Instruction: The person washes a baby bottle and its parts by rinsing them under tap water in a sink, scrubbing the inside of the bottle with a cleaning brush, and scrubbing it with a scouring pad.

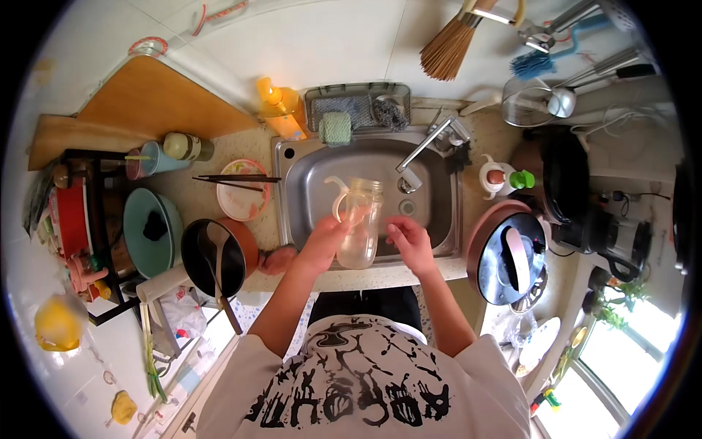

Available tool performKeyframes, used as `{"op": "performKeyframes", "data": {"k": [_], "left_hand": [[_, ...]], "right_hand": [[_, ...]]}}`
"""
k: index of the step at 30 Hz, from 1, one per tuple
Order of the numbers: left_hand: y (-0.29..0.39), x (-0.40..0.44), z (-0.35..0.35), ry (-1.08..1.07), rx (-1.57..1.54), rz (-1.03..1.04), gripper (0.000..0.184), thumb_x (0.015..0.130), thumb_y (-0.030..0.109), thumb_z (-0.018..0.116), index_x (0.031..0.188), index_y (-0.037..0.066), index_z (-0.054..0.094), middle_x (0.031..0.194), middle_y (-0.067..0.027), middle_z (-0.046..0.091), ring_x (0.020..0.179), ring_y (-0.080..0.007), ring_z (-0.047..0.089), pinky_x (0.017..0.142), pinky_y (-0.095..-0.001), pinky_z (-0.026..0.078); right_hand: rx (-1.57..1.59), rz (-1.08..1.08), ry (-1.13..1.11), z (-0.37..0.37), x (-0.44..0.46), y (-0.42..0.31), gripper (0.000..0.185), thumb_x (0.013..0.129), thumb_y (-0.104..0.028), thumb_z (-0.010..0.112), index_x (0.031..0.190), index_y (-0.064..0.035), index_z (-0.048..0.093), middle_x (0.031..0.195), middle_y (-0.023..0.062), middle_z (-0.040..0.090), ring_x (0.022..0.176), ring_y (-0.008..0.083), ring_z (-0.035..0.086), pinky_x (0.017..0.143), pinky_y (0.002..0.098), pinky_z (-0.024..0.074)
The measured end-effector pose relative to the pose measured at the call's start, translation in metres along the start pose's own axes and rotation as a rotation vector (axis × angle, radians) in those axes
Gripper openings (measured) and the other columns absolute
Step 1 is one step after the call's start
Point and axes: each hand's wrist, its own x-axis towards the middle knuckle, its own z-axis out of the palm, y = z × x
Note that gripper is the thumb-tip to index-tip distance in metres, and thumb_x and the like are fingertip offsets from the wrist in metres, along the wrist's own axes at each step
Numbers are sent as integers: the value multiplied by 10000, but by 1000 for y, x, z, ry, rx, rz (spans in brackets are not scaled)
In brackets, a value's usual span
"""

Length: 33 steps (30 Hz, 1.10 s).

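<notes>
My left hand (325, 243) is closed around a clear glass jug (360, 241) above the front part of the sink. The jug stands nearly upright, its threaded mouth uncovered and a pale curved handle or spout on its left. What it contains, if anything, I cannot make out. Just right of the jug hovers my right hand (409, 238), fingers loosely curled and apart from the glass, with nothing visible in it. Beneath both is the steel sink (300, 175), with a faucet (424, 154) reaching in from the back right.
A green sponge (336, 129) hangs on the rack (395, 91) behind the sink, near an orange bottle (281, 110). On the left sit a plate (232, 203) with chopsticks, a pot (245, 245) and a green basin (172, 212). A lidded pot (486, 263) stands on the right.
</notes>
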Motion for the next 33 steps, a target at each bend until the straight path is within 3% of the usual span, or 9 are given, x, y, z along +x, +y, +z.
{"op": "performKeyframes", "data": {"k": [3,6,9,12,15,21,25,29,33], "left_hand": [[-1,2,7,-22,169,82,446,971,360,641,1278,36,629,1087,-12,660,954,-103,599,849,-286,492],[3,3,18,-24,349,157,523,926,390,722,1268,8,617,1118,-24,662,1007,-98,591,901,-290,478],[14,4,27,11,545,252,393,949,280,688,1220,2,632,1067,-12,661,977,-99,593,853,-282,491],[9,7,22,28,448,122,403,962,287,675,1230,-10,626,1038,-21,663,963,-93,589,830,-278,496],[6,6,33,60,332,243,410,983,299,646,1266,2,626,1030,-31,651,934,-78,591,796,-266,497],[-2,4,17,-28,-294,43,584,992,377,620,1470,87,453,1282,-38,622,1045,-127,628,819,-299,533],[-11,3,20,-154,-241,127,714,938,403,682,1514,119,369,1295,-25,601,1051,-132,628,784,-274,537],[-6,6,36,-203,-296,121,769,891,437,728,1502,137,371,1301,-30,580,1053,-149,625,734,-245,524],[-1,11,39,-266,-484,21,711,858,360,764,1461,205,421,1319,-21,561,1029,-196,629,688,-243,485]], "right_hand": [[305,-37,-38,7,-24,-54,453,933,-259,700,1285,5,590,986,63,653,733,93,583,636,260,483],[198,-134,-29,11,-30,-81,552,868,-275,777,1292,19,582,1039,72,640,718,75,570,624,244,471],[111,-71,-55,2,-25,-88,663,782,-271,852,1306,19,569,1087,73,624,699,63,567,604,233,465],[116,-70,-64,-1,-29,-93,689,773,-248,856,1329,12,542,1110,74,619,724,71,586,629,236,481],[229,-118,-58,0,-34,-93,712,789,-212,833,1372,-3,481,1144,76,607,802,95,617,687,251,510],[344,-269,125,8,-40,-89,670,787,-127,796,1333,-27,419,1188,90,592,1012,146,624,815,296,535],[116,-315,171,7,-46,-101,653,747,-28,793,1279,-57,415,1124,54,577,991,113,593,817,289,522],[0,-451,168,4,-45,-103,687,736,-134,841,1288,-46,443,1157,104,604,1052,172,600,854,334,526],[-213,-353,-68,-36,-51,-137,779,754,-168,849,1413,-51,450,1200,82,599,1036,183,605,824,312,523]]}}
